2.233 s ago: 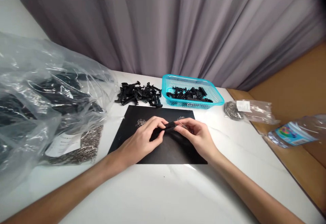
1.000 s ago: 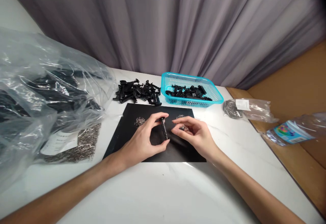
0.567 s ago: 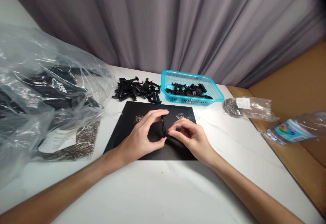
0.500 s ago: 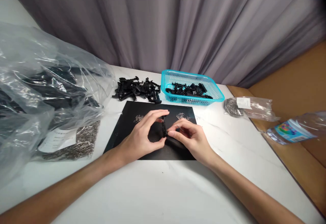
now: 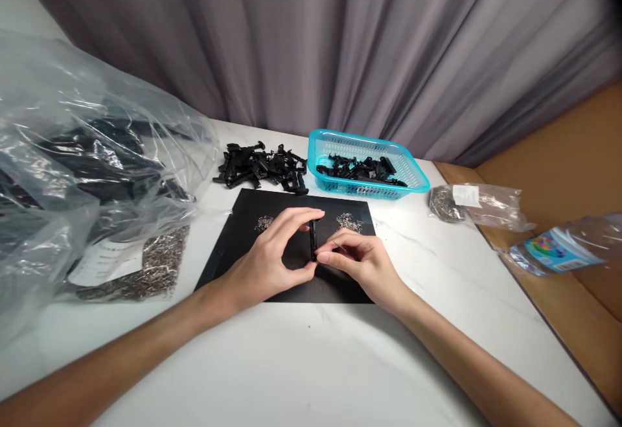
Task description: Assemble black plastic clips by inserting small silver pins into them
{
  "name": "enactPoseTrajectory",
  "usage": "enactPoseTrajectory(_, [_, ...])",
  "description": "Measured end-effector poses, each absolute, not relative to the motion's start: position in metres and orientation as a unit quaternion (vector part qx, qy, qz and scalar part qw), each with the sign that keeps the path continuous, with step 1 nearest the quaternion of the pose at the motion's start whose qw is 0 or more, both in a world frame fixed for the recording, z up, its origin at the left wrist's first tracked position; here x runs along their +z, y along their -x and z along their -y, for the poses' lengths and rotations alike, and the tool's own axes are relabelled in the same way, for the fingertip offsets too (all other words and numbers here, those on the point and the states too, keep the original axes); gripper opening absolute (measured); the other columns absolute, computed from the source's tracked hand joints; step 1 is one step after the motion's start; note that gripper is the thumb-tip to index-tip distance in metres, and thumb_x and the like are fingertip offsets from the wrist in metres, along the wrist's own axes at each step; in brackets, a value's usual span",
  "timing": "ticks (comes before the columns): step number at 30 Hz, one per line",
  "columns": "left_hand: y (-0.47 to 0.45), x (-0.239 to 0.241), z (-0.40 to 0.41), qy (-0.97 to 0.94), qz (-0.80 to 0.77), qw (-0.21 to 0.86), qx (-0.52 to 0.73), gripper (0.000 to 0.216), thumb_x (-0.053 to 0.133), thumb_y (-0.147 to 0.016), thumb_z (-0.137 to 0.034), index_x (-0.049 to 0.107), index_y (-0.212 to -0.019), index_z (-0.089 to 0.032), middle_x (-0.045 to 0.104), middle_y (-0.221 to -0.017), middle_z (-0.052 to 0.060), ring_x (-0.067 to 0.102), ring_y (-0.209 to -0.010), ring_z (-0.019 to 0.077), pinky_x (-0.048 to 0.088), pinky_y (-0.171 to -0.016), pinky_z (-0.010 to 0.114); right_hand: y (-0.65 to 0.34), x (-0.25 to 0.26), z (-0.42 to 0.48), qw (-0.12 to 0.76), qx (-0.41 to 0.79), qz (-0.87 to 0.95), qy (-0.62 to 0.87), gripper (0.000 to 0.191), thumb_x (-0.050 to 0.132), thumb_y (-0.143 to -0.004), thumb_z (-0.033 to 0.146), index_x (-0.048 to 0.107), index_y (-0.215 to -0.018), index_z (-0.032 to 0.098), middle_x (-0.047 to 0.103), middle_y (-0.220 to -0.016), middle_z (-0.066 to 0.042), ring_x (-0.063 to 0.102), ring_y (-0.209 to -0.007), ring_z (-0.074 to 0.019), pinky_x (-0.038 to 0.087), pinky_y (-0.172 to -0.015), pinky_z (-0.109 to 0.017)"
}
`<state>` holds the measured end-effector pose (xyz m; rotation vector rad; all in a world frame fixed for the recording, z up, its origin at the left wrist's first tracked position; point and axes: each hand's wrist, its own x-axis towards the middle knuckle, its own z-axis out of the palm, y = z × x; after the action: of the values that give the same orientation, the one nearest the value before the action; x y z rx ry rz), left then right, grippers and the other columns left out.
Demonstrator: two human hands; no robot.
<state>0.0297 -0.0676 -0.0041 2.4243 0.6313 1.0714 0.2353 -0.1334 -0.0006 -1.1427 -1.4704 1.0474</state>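
My left hand (image 5: 275, 252) grips a slim black plastic part (image 5: 313, 240) upright by its two ends, thumb below and fingers above. Close against the part's lower end, my right hand (image 5: 362, 255) is closed in a pinch. A thin metal piece (image 5: 340, 245) sticks out between its fingers; what the fingertips press on is too small to make out. Under both hands lies a black mat (image 5: 228, 239). On it are two small heaps of tiny metal pieces, a left heap (image 5: 265, 223) and a right heap (image 5: 348, 222).
Behind the mat lies a pile of black plastic parts (image 5: 262, 166), beside a blue basket (image 5: 422, 184) holding more. Clear plastic bags (image 5: 97, 90) and a bag of metal pieces (image 5: 160, 262) fill the left. At right are a small bag (image 5: 447, 205) and a plastic bottle (image 5: 558, 249).
My right fingertips have shifted slightly left along the part's lower end. My left hand keeps the same hold, and the view has tilted a little.
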Motion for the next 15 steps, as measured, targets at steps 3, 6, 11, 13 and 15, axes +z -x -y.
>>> enactPoseTrajectory(3, [-0.030, -0.003, 0.068, -0.872, -0.230, 0.203, 0.382, 0.071, 0.074, -0.080, -0.011, 0.049, -0.144, -0.028, 0.061, -0.137, 0.007, 0.062, -0.126, 0.0253, 0.054, -0.112, 0.043, -0.239, 0.003, 0.133, 0.459, 0.424, 0.626, 0.466, 0.016, 0.078, -0.090, 0.040, 0.081, -0.089, 0.024, 0.073, -0.091, -0.004, 0.065, -0.087, -0.0199, 0.050, -0.076, -0.034])
enactPoseTrajectory(6, [-0.030, -0.002, 0.069, -0.875, -0.234, 0.204, 0.372, 0.070, 0.073, -0.081, -0.012, 0.049, -0.144, -0.028, 0.061, -0.137, 0.008, 0.063, -0.125, 0.0255, 0.053, -0.113, 0.044, -0.243, 0.007, 0.133, 0.441, 0.419, 0.644, 0.464, 0.017, 0.077, -0.091, 0.041, 0.081, -0.090, 0.024, 0.073, -0.092, -0.004, 0.065, -0.086, -0.0200, 0.050, -0.077, -0.034])
enactPoseTrajectory(11, [-0.030, -0.004, 0.069, -0.876, -0.228, 0.212, 0.369, 0.071, 0.073, -0.080, -0.011, 0.049, -0.145, -0.028, 0.060, -0.138, 0.008, 0.062, -0.126, 0.0247, 0.052, -0.114, 0.042, -0.248, 0.010, 0.134, 0.417, 0.394, 0.695, 0.434, 0.011, 0.073, -0.096, 0.033, 0.080, -0.094, 0.024, 0.072, -0.095, -0.003, 0.066, -0.091, -0.0193, 0.052, -0.082, -0.034])
enactPoseTrajectory(13, [-0.029, -0.005, 0.069, -0.875, -0.229, 0.211, 0.370, 0.073, 0.073, -0.079, -0.010, 0.049, -0.145, -0.027, 0.060, -0.139, 0.007, 0.062, -0.127, 0.0246, 0.052, -0.114, 0.041, -0.249, 0.011, 0.134, 0.400, 0.371, 0.722, 0.425, 0.012, 0.070, -0.098, 0.031, 0.079, -0.097, 0.025, 0.072, -0.097, -0.003, 0.066, -0.091, -0.0190, 0.052, -0.082, -0.034])
enactPoseTrajectory(15, [-0.029, -0.005, 0.069, -0.876, -0.227, 0.208, 0.371, 0.072, 0.073, -0.079, -0.009, 0.049, -0.145, -0.026, 0.060, -0.139, 0.007, 0.061, -0.128, 0.0243, 0.051, -0.115, 0.041, -0.249, 0.011, 0.136, 0.386, 0.343, 0.744, 0.424, 0.013, 0.067, -0.100, 0.030, 0.079, -0.099, 0.024, 0.072, -0.098, -0.004, 0.066, -0.091, -0.0184, 0.053, -0.081, -0.033])
